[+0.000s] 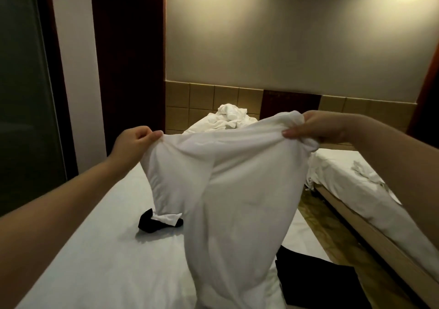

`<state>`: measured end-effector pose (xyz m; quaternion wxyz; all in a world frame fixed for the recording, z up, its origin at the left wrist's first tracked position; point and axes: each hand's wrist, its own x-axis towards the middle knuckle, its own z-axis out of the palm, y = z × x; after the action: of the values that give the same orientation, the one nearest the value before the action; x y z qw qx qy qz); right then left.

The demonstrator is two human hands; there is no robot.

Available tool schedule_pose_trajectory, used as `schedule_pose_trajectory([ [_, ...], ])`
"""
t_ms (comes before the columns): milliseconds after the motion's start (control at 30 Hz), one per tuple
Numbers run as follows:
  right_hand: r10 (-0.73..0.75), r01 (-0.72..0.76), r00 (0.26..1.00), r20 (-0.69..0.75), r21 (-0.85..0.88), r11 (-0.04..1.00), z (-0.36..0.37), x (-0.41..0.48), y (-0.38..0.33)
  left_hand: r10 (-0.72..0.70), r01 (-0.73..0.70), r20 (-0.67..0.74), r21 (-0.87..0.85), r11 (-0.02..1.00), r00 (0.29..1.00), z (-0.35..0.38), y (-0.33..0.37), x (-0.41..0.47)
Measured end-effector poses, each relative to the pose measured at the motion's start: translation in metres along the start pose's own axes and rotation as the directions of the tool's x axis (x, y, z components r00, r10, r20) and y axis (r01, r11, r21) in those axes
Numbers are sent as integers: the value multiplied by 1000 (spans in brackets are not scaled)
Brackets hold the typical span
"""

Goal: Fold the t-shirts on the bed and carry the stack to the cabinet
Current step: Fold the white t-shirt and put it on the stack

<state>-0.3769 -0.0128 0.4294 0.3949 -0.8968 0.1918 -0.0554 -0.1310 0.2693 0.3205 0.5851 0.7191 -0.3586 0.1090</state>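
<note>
I hold the white t-shirt [228,190] up between my two hands, which are well apart. My left hand [134,140] pinches one top corner with curled fingers and thumb. My right hand [316,127] grips the other top corner, with cloth bunched under the fingers. The shirt hangs over the middle of the bed [95,249] and its lower part reaches down towards the near edge. It looks soft, thin and plain, sagging in broad smooth folds. One sleeve dangles on the left, and its cuff lies over a small crumpled black garment [148,223] on the sheet. The sheet is white and smooth. A flat, folded dark garment [316,282] lies by the bed's near right edge. A rumpled heap of white cloth [228,118] sits at the far end.
</note>
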Motion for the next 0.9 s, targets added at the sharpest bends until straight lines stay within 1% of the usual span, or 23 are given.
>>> schedule_pose_trajectory([
  [67, 9, -11, 998, 61, 34, 999, -1, -1, 7, -3, 3, 16, -14, 1000, 1000, -3, 5, 1],
  [100, 14, -18, 997, 82, 38, 999, 0, -2, 11, -25, 26, 56, -16, 1000, 998, -5, 5, 1],
  [167, 7, -8, 997, 73, 17, 1000, 4, -4, 17, -120, 117, 199, 27, 993, 973, -8, 5, 1],
  [200, -10, 9, 999, 46, 22, 1000, 4, -5, 19, -186, 174, 286, 66, 983, 940, -9, 6, -1],
  [267, -52, 54, 998, -24, 114, 992, 4, -5, 22, -295, 260, 444, 140, 955, 846, -13, 13, -4],
  [300, -64, 72, 997, -49, 168, 983, 4, -6, 22, -318, 278, 492, 155, 948, 810, -14, 18, -5],
  [333, -60, 67, 997, -44, 188, 980, 6, -6, 21, -331, 284, 512, 171, 943, 793, -14, 23, -5],
  [367, -45, 47, 999, -21, 146, 988, 9, -7, 21, -333, 270, 507, 197, 943, 795, -14, 26, -4],
  [400, -30, 30, 1000, 1, 73, 997, 13, -9, 19, -322, 225, 489, 246, 943, 811, -12, 29, -2],
  [433, -42, 42, 999, -4, 19, 999, 16, -10, 16, -294, 159, 455, 312, 937, 840, -10, 30, 0],
  [467, -77, 78, 996, -51, 19, 997, 19, -12, 11, -251, 99, 402, 362, 927, 881, -7, 31, 2],
  [533, -155, 177, 971, -182, 114, 978, 20, -15, 3, -125, 37, 217, 368, 929, 968, -5, 34, 7],
  [567, -176, 204, 963, -203, 127, 971, 20, -16, -1, -63, 18, 112, 365, 931, 992, -6, 37, 9],
  [600, -176, 200, 965, -196, 108, 974, 21, -18, -5, -7, -9, 35, 412, 911, 999, -8, 40, 10],
  [633, -173, 187, 966, -192, 55, 981, 22, -21, -8, 38, -34, 2, 500, 866, 999, -11, 43, 11],
  [700, -192, 198, 949, -248, -3, 980, 21, -25, -16, 106, -86, 8, 641, 763, 994, -18, 45, 13],
  [733, -214, 227, 929, -302, 6, 974, 21, -27, -20, 127, -102, 11, 662, 743, 992, -21, 48, 12],
  [833, -275, 329, 828, -488, 26, 944, 17, -37, -34, 224, -160, -20, 639, 752, 974, -29, 67, 5],
  [900, -320, 386, 775, -545, 8, 922, 15, -48, -44, 258, -151, -85, 625, 766, 962, -35, 85, 2],
])
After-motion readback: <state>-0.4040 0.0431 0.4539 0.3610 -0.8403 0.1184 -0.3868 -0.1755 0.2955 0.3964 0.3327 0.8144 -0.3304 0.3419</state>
